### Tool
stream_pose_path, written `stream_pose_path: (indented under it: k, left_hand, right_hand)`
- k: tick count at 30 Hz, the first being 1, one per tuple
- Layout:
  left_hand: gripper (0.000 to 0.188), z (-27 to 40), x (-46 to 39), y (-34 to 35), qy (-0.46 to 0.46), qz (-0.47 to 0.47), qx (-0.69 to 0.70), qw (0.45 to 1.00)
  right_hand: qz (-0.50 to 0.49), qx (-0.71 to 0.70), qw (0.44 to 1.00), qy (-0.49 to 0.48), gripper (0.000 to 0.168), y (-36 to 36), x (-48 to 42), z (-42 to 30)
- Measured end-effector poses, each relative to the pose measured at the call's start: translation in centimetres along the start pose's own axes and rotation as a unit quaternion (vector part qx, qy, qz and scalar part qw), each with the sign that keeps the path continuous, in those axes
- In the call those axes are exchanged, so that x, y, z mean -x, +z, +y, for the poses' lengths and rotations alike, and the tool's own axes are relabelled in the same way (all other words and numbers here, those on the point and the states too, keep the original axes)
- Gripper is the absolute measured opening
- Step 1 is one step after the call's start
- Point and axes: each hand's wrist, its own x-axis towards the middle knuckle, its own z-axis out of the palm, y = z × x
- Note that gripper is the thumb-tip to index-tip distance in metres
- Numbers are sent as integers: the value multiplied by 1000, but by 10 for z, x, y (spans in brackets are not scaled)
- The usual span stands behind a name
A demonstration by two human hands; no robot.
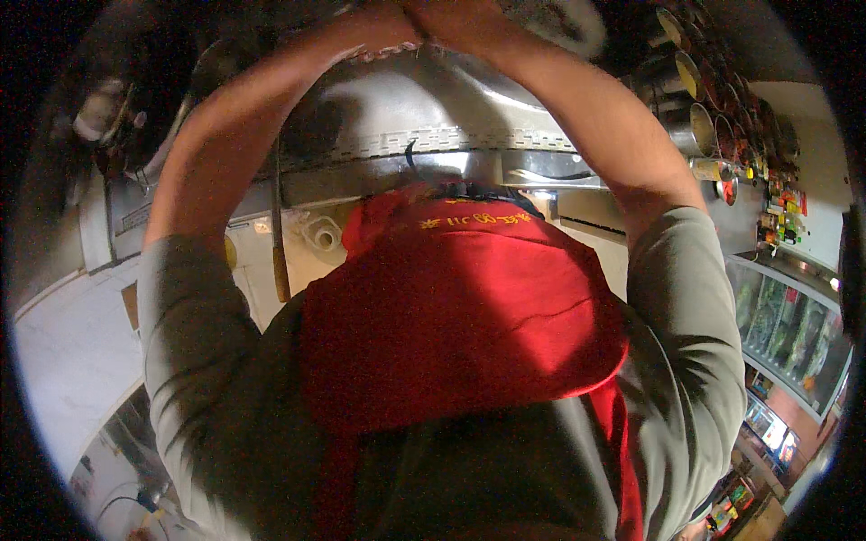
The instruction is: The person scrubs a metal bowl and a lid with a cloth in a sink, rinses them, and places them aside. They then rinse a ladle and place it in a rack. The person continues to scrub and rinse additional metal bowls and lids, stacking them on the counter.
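Both my arms reach forward to the top edge of the picture, where the hands are dark and partly cut off. My left hand [389, 27] and my right hand [453, 20] come close together there, over a stainless steel counter [406, 88]. Small pale bits show along the underside of the left hand, too blurred to name. Whether either hand grips something is hidden. A red apron [460, 304] with yellow lettering covers my front. Just ahead of it runs the counter's slotted metal strip [433, 142].
Metal containers [697, 128] line the right side, with condiment bottles [781, 209] beyond. A glass-fronted display fridge [791, 331] stands farther right. Below the counter at left are a wooden handle [279, 270] and a translucent plastic jug [323, 235].
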Motion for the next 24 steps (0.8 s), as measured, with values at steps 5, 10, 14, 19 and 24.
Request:
stream_pose_path:
  k: [5, 10, 14, 19, 24]
  left_hand:
    - [29, -12, -10, 22, 44, 159, -237, 957]
    - [29, -13, -7, 18, 87, 223, -357, 903]
    - [30, -14, 4, 8, 87, 263, -431, 859]
    - [32, -19, 1, -6, 84, 290, -486, 820]
    - [36, -14, 0, -16, 93, 301, -525, 791]
  right_hand:
    - [-79, -39, 994, 59, 32, 10, -11, -4]
    - [-92, -82, 990, 68, 32, 8, -11, 5]
    - [-96, -110, 987, 60, 32, 5, -13, 5]
    - [-100, -130, 984, 63, 33, 6, -10, 11]
    - [-102, -146, 982, 63, 33, 3, -6, 17]
